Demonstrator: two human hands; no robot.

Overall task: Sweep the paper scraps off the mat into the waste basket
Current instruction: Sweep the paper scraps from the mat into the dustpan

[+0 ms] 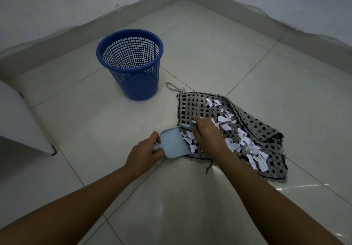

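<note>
White paper scraps lie scattered over our black-and-grey checked mat, which is spread on the tiled floor to the right; most sit along its right half, a few at its left edge by the mouth of the pale blue dustpan. Our left hand grips the dustpan's handle, its front lip touching the mat. Our right hand curls round a small pale blue brush held over the mat just beyond the pan. The blue mesh waste basket stands upright on the floor, farther off to the left, apart from the mat.
</note>
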